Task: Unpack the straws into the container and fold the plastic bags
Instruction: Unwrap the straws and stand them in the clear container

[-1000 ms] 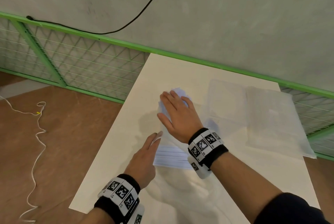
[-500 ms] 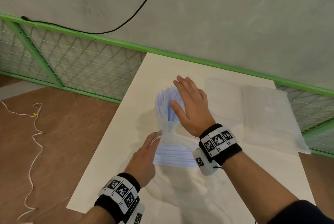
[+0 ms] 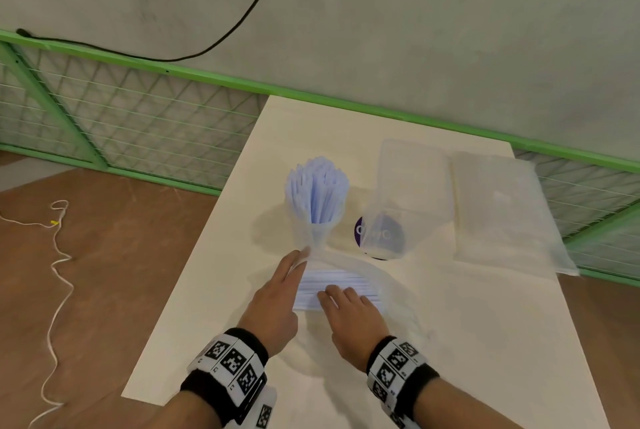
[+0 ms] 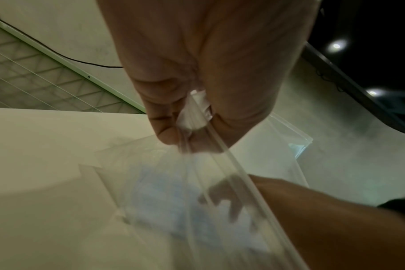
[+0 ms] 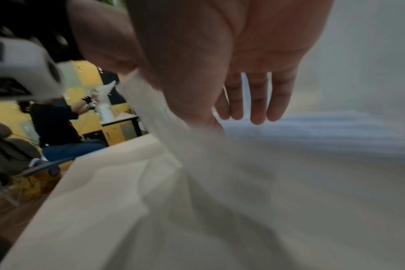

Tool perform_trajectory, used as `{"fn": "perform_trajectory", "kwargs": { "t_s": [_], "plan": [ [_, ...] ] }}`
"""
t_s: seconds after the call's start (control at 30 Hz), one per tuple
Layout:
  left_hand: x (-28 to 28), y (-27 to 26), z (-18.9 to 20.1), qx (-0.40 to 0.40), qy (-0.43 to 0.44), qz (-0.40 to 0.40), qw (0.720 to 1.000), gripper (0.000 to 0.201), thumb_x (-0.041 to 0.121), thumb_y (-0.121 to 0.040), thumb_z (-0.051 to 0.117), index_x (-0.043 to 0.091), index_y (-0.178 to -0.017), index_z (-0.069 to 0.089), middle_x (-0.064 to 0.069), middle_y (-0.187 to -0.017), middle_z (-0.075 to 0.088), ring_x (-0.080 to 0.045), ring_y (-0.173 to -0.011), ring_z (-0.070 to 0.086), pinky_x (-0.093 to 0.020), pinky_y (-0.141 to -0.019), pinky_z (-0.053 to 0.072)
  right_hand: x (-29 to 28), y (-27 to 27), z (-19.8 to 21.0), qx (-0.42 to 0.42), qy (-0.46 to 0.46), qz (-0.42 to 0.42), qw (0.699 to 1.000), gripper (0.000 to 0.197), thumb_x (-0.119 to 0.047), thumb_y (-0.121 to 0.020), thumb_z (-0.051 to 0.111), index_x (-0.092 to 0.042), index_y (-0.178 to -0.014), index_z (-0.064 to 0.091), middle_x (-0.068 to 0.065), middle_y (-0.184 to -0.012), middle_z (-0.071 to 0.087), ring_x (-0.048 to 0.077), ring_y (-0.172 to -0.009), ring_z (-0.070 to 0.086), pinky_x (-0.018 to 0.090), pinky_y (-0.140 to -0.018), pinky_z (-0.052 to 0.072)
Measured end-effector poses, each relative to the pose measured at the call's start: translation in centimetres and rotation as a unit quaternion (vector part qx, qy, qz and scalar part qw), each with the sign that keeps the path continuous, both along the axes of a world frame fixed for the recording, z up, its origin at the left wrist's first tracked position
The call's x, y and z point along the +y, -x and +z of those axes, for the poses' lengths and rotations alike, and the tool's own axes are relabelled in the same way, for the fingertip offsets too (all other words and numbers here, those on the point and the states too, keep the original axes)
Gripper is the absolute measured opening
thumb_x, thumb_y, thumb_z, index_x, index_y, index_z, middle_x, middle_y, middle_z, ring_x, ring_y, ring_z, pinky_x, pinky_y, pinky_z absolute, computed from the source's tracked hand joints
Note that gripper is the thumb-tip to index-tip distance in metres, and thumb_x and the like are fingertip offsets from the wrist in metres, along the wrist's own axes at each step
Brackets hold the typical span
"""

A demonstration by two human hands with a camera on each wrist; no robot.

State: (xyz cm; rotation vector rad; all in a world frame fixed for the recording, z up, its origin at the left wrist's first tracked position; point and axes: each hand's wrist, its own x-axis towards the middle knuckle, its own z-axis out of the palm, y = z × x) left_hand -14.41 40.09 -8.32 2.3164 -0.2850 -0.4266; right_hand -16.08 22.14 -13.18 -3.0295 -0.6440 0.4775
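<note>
Head view: left hand (image 3: 277,300) pinches the bag (image 3: 349,269) mouth while right hand (image 3: 349,310), fingers straight, reaches onto straws (image 3: 339,284) inside. Unpacking continues; next, gripping a bunch for the container (image 3: 317,206).
</note>
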Motion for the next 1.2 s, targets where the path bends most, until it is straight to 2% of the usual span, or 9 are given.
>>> {"fn": "perform_trajectory", "kwargs": {
  "t_s": [0.1,0.3,0.5,0.67,0.77,0.87,0.93,1.03,1.2],
  "plan": [
    [0.1,0.2,-0.2,-0.005,-0.002,-0.003,1.000,0.096,-0.015,-0.070,0.042,0.036,-0.149,0.021,0.029,-0.154,0.008,-0.009,-0.122,0.050,-0.025,-0.084,0.050,0.1,0.3,-1.4,-0.015,0.011,-0.018,1.000,0.066,-0.015,-0.044,0.086,-0.012,-0.109,0.069,0.005,-0.102,0.066,0.025,-0.080,0.066,0.034,-0.059,0.055],
    [0.4,0.4,-0.3,-0.005,0.000,-0.001,1.000,0.098,-0.014,-0.071,0.042,0.036,-0.151,0.018,0.026,-0.156,0.007,-0.009,-0.126,0.048,-0.021,-0.086,0.048,1.0,0.0,-1.4,-0.070,-0.010,-0.033,0.997,0.051,-0.014,-0.053,0.083,-0.013,-0.102,0.071,0.005,-0.100,0.067,0.024,-0.078,0.065,0.033,-0.060,0.055],
    [0.5,0.7,-0.2,-0.011,0.003,0.006,1.000,0.098,-0.015,-0.072,0.042,0.036,-0.151,0.018,0.025,-0.156,0.006,-0.010,-0.128,0.046,-0.022,-0.087,0.048,1.2,-0.1,-1.9,-0.064,0.030,-0.032,0.997,0.033,-0.015,-0.043,0.087,-0.017,-0.069,0.068,0.003,-0.074,0.063,0.022,-0.061,0.060,0.033,-0.050,0.050],
    [0.7,1.0,-0.4,-0.011,0.004,0.008,1.000,0.100,-0.015,-0.070,0.042,0.037,-0.151,0.017,0.025,-0.156,0.006,-0.009,-0.130,0.045,-0.023,-0.089,0.048,1.3,-0.6,-2.4,-0.057,0.023,-0.047,0.997,0.047,-0.012,-0.044,0.087,-0.016,-0.088,0.070,0.002,-0.077,0.067,0.023,-0.064,0.062,0.035,-0.056,0.052],
    [0.7,1.0,-0.3,-0.006,0.005,0.011,1.000,0.101,-0.015,-0.070,0.042,0.038,-0.152,0.015,0.026,-0.156,0.005,-0.011,-0.126,0.048,-0.023,-0.089,0.047,1.6,-0.8,-1.9,-0.044,0.025,-0.064,0.997,0.041,-0.012,-0.046,0.084,-0.017,-0.084,0.069,0.002,-0.080,0.064,0.024,-0.069,0.062,0.035,-0.058,0.052],
    [0.7,1.0,-0.2,-0.008,0.012,0.013,1.000,0.101,-0.015,-0.070,0.041,0.039,-0.152,0.015,0.026,-0.156,0.006,-0.009,-0.129,0.044,-0.022,-0.093,0.046,1.8,-1.0,-1.0,-0.004,0.032,-0.056,0.998,0.032,-0.007,-0.077,0.061,-0.011,-0.109,0.060,0.010,-0.109,0.058,0.032,-0.101,0.057,0.042,-0.084,0.046],
    [0.8,1.0,-0.3,-0.009,0.014,0.014,1.000,0.101,-0.016,-0.069,0.040,0.038,-0.152,0.016,0.027,-0.156,0.006,-0.007,-0.133,0.040,-0.022,-0.095,0.046,1.8,-1.2,-1.1,-0.008,0.041,-0.042,0.998,0.037,-0.006,-0.086,0.049,-0.009,-0.123,0.051,0.011,-0.122,0.053,0.033,-0.114,0.048,0.042,-0.095,0.037],
    [0.8,1.1,-0.2,-0.009,0.016,0.014,1.000,0.103,-0.016,-0.069,0.040,0.040,-0.152,0.015,0.027,-0.156,0.006,-0.006,-0.134,0.039,-0.022,-0.096,0.045,2.0,-1.4,-1.2,0.003,0.048,-0.050,0.998,0.038,-0.008,-0.086,0.047,-0.010,-0.124,0.047,0.010,-0.122,0.056,0.031,-0.114,0.049,0.040,-0.098,0.035],
    [0.9,1.3,0.2,-0.009,0.013,0.016,1.000,0.104,-0.017,-0.070,0.040,0.040,-0.152,0.011,0.024,-0.157,0.005,-0.009,-0.131,0.043,-0.024,-0.095,0.046,2.3,-1.7,-0.9,0.044,0.080,-0.045,0.995,0.029,-0.016,-0.088,0.053,-0.010,-0.117,0.054,0.010,-0.120,0.057,0.031,-0.114,0.049,0.041,-0.099,0.035]
  ]
}}
